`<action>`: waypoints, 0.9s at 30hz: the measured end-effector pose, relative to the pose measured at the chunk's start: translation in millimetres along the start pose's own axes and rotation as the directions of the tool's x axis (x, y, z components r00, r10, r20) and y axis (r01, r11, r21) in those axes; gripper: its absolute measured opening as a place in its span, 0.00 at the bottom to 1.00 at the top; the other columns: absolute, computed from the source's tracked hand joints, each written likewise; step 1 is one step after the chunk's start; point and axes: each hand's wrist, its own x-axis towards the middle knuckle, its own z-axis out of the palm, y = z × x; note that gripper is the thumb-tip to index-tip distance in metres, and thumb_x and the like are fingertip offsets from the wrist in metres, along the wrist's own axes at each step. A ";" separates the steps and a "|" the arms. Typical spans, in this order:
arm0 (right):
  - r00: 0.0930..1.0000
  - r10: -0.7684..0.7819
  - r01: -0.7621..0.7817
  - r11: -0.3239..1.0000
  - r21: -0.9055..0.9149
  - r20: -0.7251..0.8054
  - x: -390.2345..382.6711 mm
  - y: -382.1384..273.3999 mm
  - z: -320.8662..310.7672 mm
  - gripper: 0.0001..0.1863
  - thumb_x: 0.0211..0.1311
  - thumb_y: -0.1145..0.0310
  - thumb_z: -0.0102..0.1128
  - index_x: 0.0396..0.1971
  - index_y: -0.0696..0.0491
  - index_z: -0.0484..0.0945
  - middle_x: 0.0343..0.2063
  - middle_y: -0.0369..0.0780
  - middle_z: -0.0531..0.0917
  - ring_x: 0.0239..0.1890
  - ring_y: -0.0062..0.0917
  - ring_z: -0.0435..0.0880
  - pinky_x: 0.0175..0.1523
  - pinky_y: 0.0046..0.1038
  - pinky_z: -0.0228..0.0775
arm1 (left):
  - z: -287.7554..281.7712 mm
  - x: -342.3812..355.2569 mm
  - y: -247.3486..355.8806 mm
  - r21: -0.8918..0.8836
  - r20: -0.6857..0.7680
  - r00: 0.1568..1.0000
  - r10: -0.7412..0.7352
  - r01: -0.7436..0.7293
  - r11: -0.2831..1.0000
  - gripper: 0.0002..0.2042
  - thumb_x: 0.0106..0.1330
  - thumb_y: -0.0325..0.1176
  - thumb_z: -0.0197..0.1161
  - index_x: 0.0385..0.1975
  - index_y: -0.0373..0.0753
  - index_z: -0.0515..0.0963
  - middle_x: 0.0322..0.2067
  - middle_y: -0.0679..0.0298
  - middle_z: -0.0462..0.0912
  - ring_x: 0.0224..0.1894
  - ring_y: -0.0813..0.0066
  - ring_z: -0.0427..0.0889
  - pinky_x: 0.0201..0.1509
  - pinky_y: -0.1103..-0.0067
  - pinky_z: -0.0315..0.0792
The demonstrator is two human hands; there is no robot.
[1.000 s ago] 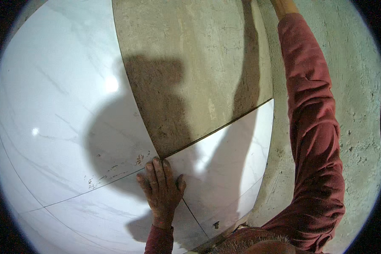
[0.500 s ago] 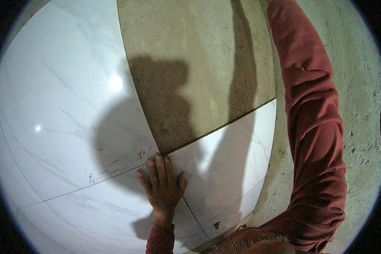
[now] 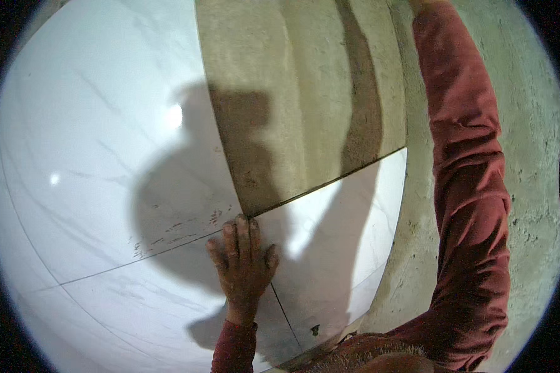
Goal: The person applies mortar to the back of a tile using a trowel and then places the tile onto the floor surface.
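My left hand [image 3: 242, 273] lies flat, fingers stretched out and thumb apart, on white tiles with faint grey veins. Its fingertips touch the corner where the large left tile [image 3: 93, 137], the lower right tile [image 3: 330, 242] and a bare grey-brown rectangle [image 3: 317, 118] meet. Part of the joint between the tiles is hidden under the hand. Brown smears [image 3: 180, 231] mark the left tile just beside my fingers. My right arm, in a red sleeve [image 3: 470, 161], stretches up along the right side; its hand lies past the upper edge.
Rough grey plaster or concrete [image 3: 529, 186] runs down the right side, behind my right arm. A dark shadow [image 3: 242, 137] falls across the left tile and the bare area. A small dark chip or hole [image 3: 315, 330] shows in the lower tile near its edge.
The view has shifted slightly, so the tile edges and my right sleeve appear further right. My left hand stays flat at the same corner, its fingertips slightly higher in the picture.
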 end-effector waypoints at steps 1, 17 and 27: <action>1.000 0.005 -0.005 1.000 0.005 -0.003 0.0 0.2 0.4 0.25 0.69 0.56 0.56 0.63 0.48 0.71 0.58 0.42 0.75 0.55 0.36 0.76 0.54 0.41 0.78 | 1.1 -0.9 0.4 -0.020 -0.025 1.000 0.004 -0.005 1.000 0.34 0.68 0.55 0.53 0.67 0.36 0.64 0.70 0.49 0.59 0.74 0.46 0.54 0.73 0.42 0.41; 1.000 0.030 -0.030 0.999 0.021 -0.002 -17.9 9.0 -19.4 0.29 0.66 0.55 0.60 0.64 0.49 0.69 0.59 0.42 0.74 0.55 0.35 0.77 0.56 0.39 0.77 | -5.4 7.5 0.0 -0.043 -0.043 0.999 0.010 -0.012 0.999 0.33 0.70 0.51 0.55 0.68 0.35 0.62 0.71 0.50 0.58 0.73 0.49 0.55 0.74 0.43 0.46; 0.977 -0.125 0.214 0.463 -0.860 0.175 -80.8 -6.0 -91.9 0.42 0.52 0.63 0.77 0.67 0.50 0.66 0.62 0.43 0.73 0.59 0.33 0.76 0.61 0.33 0.75 | -16.4 15.4 -1.1 0.025 -0.030 0.998 0.060 -0.059 0.998 0.34 0.67 0.52 0.58 0.69 0.42 0.62 0.72 0.55 0.58 0.74 0.48 0.54 0.74 0.44 0.45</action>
